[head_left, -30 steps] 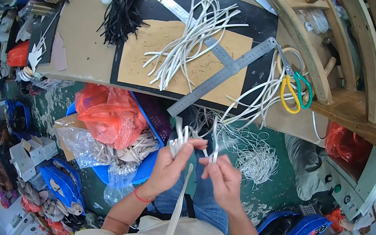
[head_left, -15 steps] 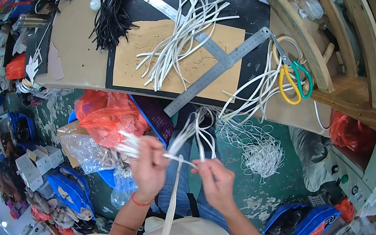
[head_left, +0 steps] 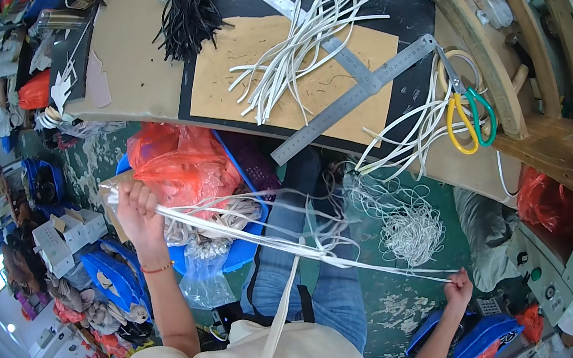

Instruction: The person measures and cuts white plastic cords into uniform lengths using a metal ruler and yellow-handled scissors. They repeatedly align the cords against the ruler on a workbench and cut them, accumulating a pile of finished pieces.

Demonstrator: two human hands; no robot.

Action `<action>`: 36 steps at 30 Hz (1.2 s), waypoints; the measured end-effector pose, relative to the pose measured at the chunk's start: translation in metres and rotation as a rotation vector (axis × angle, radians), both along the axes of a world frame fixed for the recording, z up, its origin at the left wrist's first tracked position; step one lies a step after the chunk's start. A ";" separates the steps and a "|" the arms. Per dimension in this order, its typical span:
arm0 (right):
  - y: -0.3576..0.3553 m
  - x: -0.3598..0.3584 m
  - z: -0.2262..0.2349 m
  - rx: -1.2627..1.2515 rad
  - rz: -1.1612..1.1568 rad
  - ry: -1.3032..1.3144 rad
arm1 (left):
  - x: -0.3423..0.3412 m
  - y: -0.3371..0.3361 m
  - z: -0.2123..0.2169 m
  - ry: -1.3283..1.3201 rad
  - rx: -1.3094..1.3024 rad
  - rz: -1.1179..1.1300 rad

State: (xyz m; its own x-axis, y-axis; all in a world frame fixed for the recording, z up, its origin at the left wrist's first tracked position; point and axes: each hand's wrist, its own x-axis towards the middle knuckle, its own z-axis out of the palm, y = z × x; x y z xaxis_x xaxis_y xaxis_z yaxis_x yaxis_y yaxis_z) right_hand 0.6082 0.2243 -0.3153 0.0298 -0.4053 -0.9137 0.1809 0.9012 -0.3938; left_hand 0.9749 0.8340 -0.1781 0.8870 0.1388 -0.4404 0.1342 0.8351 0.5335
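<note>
White strips (head_left: 242,234) run stretched and nearly level between the two hands, above the lap (head_left: 342,304) and just off the near edge of the table (head_left: 129,76). The left hand (head_left: 138,211) is a closed fist round their thick, gathered end; the right hand (head_left: 460,285) has its fingers closed on a few thin ends. They look light, soft and limp — likely prone to tangling, perhaps slightly slippery — and best gripped as one bunch near an end.

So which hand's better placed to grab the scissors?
Right hand, probably: it's nearer the scissors and holds only a few white strips; the left hand grips the thicker bundle.
</note>
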 end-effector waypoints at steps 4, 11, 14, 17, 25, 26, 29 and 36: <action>-0.015 -0.007 -0.014 -0.162 0.073 0.089 | -0.003 -0.029 -0.021 0.249 -0.016 0.115; 0.121 0.092 -0.003 -0.749 1.662 0.794 | -0.038 -0.148 0.003 0.288 0.267 -0.172; 0.222 0.187 0.069 -0.693 1.551 0.138 | -0.057 -0.165 -0.002 0.218 0.416 -0.498; 0.256 0.245 0.111 -0.846 1.568 -0.276 | -0.055 -0.176 0.003 0.004 0.844 -0.946; 0.255 0.299 0.141 -0.489 1.424 -0.676 | -0.038 -0.185 0.028 -0.047 0.721 -1.223; 0.255 0.301 0.144 -0.492 1.430 -0.678 | -0.037 -0.184 0.026 -0.113 0.774 -1.234; 0.255 0.307 0.149 -0.422 1.472 -0.662 | -0.038 -0.184 0.024 -0.221 0.857 -1.231; 0.264 0.324 0.150 -0.146 1.398 -0.703 | -0.037 -0.177 0.018 -0.270 0.696 -1.350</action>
State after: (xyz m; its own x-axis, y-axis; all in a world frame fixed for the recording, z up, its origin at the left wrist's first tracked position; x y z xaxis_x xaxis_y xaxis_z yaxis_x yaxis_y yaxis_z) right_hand 0.9318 0.4881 -0.1653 0.8279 0.2258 -0.5134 -0.5544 0.4684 -0.6880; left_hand 0.9378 0.6568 -0.1601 0.5574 -0.7029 -0.4420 0.3989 -0.2402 0.8850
